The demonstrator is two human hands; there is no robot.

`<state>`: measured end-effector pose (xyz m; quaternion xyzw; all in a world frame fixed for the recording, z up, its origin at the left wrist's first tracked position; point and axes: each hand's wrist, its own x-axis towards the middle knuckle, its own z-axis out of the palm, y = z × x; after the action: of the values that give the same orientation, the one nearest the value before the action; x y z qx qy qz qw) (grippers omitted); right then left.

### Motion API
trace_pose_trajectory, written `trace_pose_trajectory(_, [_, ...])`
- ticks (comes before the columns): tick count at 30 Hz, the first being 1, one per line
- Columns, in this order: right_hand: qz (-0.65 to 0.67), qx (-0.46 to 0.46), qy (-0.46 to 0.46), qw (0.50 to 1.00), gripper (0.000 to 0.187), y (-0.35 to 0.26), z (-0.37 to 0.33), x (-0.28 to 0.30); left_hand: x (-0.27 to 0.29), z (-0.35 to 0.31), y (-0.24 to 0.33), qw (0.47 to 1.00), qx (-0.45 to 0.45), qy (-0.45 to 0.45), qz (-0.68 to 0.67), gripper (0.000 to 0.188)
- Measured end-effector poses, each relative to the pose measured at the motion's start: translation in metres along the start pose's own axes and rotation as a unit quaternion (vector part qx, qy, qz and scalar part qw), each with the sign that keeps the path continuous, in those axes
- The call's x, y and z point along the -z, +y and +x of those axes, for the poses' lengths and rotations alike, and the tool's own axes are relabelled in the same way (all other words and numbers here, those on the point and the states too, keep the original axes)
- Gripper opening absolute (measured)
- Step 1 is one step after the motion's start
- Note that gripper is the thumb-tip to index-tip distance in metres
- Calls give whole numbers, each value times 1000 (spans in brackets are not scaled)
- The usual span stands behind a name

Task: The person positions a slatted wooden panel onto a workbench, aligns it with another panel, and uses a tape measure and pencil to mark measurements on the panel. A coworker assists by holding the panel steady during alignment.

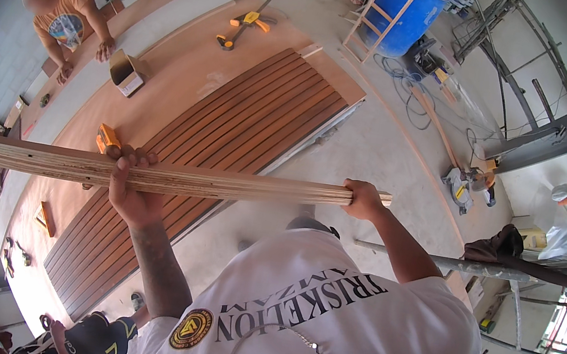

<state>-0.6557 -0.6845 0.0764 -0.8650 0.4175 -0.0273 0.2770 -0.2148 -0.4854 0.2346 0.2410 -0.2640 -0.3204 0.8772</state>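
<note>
A long bundle of thin plywood strips [245, 187], layered edges showing, stretches across the view at chest height. My left hand [134, 188] is closed around it left of the middle, thumb in front and fingers over the top. Near its right end, my right hand [363, 201] grips the same strips. Beyond and beneath them lies a panel of reddish-brown wooden slats [234, 115] with dark gaps, on a large wooden worktable [183, 63]. Close behind my left hand is an orange-yellow tool [108, 136], partly hidden.
A co-worker [65, 16] leans on the table's far left side. An open cardboard box [125, 73] and a yellow-black bar clamp [248, 19] rest on the table. A blue drum [404, 15] with a wooden ladder [384, 16], cables [413, 94] and a miter saw [464, 186] stand right.
</note>
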Motion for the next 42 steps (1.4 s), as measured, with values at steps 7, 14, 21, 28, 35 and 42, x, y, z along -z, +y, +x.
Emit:
trace_pose_trajectory(7, [-46,59,77,994,22,85,57,55,-48,27,-65,1000,-18,-7,1,18])
trace_pose_trajectory(14, [4,63,-24,998,17,166,116,119,-84,36,-148,1000,-20,15,17,19])
trace_pose_trajectory(21, [78,98,-54,991,27,193,149,126,-126,61,-151,990,-49,33,128,20])
trace_pose_trajectory(28, [96,129,9,987,23,219,165,127,-147,70,-168,996,-1,-33,83,52])
trace_pose_trajectory(35, [15,127,61,990,17,232,186,164,-147,81,-226,977,-43,202,49,34])
trace_pose_trajectory(42, [-100,204,72,971,21,167,281,197,-45,102,-244,826,-93,504,234,55])
